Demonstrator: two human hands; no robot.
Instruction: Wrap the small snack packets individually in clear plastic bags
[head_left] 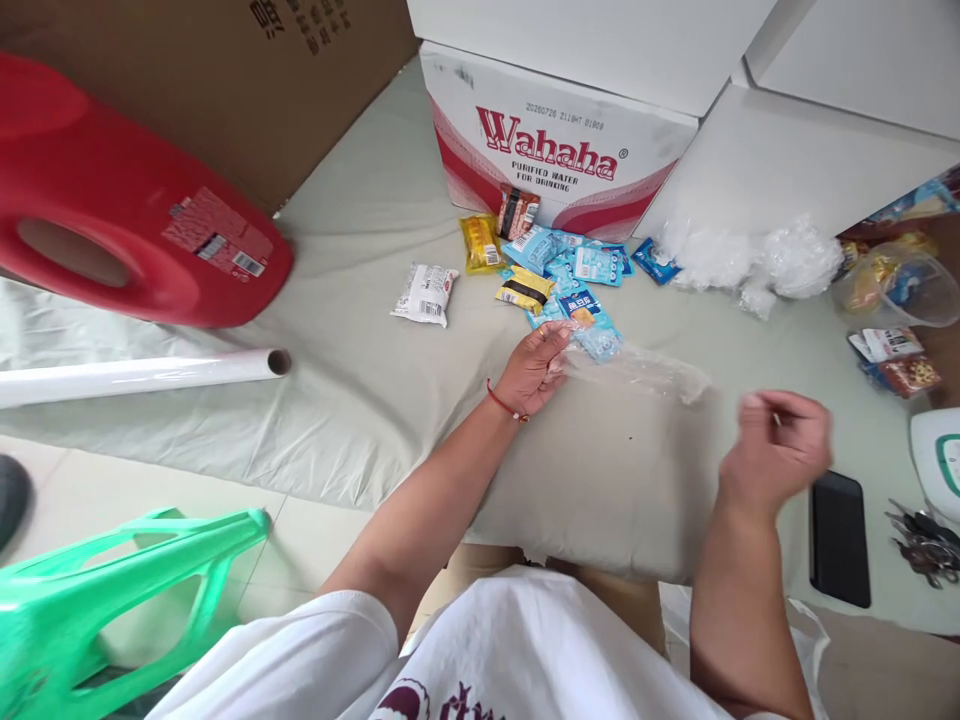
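My left hand point(534, 365) is closed on one end of a clear plastic bag point(645, 370), which stretches loosely to the right above the table. Just beyond that hand lies a pile of small snack packets, with a light blue packet point(592, 318) nearest. A yellow packet with a black band point(525, 290) rests on the pile's near side, and a white packet point(425, 295) lies apart at the left. Slightly blurred, my right hand point(776, 450) is curled with its fingertips pinched, just past the bag's far end. Whether anything is between those fingers I cannot make out.
A Wahaba-style water carton, lettered Wahaha point(555, 150), stands behind the packets. Crumpled clear plastic point(750, 260) and a plastic tub point(900, 285) are at the right. A phone point(838, 540) and keys point(926, 545) lie near my right arm. Leftward are a red jug point(150, 200), white roll point(142, 375) and green stool point(127, 590).
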